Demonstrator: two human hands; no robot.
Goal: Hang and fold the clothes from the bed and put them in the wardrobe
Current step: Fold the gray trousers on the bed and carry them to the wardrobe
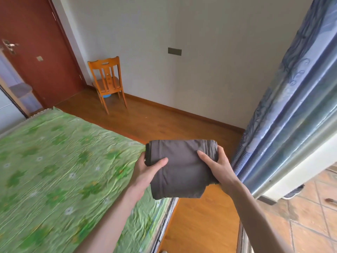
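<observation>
A folded dark grey garment (182, 167) is held in the air above the bed's near corner. My left hand (147, 170) grips its left edge, thumb on top and fingers underneath. My right hand (217, 165) grips its right edge the same way. The bed (54, 170), covered by a wrinkled green floral sheet, fills the lower left; no other clothes show on it. A sliver of the wardrobe (11, 99) with light panels appears at the far left edge.
A wooden chair (107, 83) stands against the white wall beside a red-brown door (36, 52). Blue curtains (291, 99) hang on the right by a sliding door track. Wooden floor (164, 123) runs between bed and wall.
</observation>
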